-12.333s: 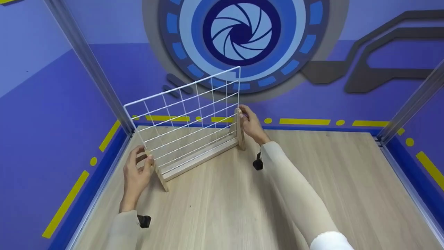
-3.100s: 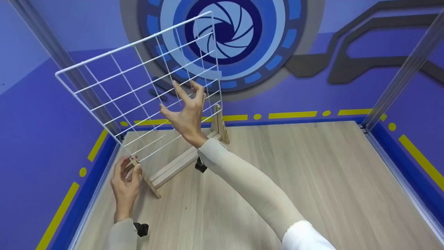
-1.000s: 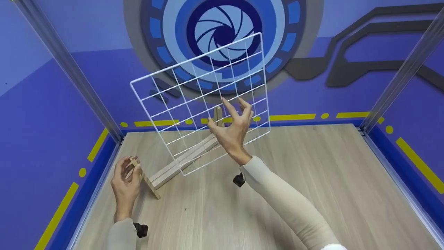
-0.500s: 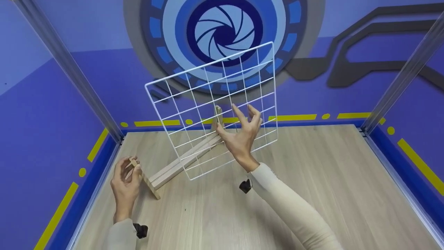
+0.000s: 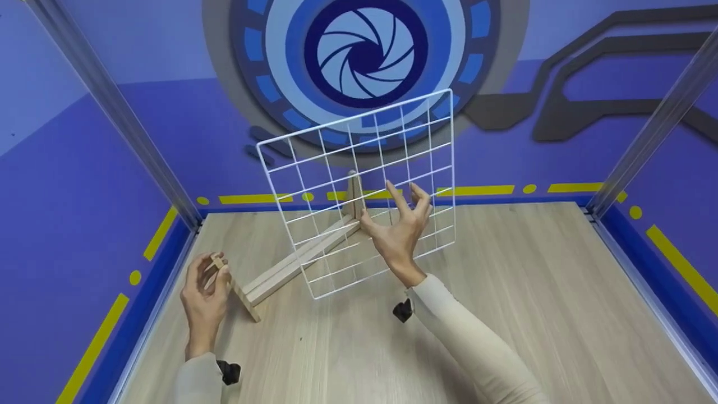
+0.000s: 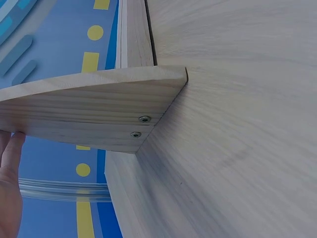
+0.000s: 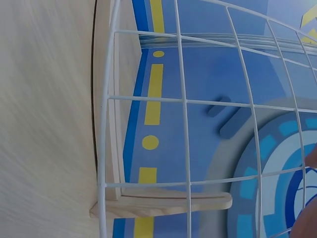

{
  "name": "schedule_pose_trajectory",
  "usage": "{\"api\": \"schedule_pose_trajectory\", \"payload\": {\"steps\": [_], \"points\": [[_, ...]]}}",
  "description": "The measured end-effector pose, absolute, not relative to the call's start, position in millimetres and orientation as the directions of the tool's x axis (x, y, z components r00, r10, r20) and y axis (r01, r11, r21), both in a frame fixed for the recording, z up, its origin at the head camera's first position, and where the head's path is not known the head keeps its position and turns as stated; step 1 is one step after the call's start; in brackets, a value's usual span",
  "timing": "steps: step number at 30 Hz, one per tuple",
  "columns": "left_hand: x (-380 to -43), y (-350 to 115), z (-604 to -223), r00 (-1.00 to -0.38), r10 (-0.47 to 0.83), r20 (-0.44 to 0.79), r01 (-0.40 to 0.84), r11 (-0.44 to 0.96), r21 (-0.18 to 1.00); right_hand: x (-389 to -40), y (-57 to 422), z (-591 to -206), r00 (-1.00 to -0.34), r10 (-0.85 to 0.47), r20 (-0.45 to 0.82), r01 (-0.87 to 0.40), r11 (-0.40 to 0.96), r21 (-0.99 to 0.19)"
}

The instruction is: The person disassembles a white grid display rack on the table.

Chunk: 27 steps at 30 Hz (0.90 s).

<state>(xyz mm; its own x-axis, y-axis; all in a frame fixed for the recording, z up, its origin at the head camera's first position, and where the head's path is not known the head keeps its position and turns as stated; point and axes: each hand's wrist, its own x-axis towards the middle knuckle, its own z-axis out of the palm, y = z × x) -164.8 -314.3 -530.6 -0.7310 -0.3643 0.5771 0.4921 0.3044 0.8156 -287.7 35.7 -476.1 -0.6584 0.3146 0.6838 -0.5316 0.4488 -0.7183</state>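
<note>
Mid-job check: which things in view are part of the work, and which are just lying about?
In the work:
white wire grid, pinched by the right hand
wooden stand, its end piece gripped by the left hand

Just there:
wooden tabletop
metal corner posts

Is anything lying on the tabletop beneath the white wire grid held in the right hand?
Nothing visible: the right hand holds the wire grid over bare table. The wooden stand lies behind it, its near end held by the left hand.

No readable text, labels, brands or numbers on any surface in view.
</note>
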Motion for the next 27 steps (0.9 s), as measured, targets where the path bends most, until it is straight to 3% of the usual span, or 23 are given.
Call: {"api": "schedule_pose_trajectory", "payload": {"steps": [27], "points": [[-165.6, -313.6, -532.0, -0.719, -0.371, 0.588, 0.498, 0.314, 0.808, -291.7, 93.1, -516.9, -0.635, 0.377, 0.675, -0.421, 0.564, -0.711]]}}
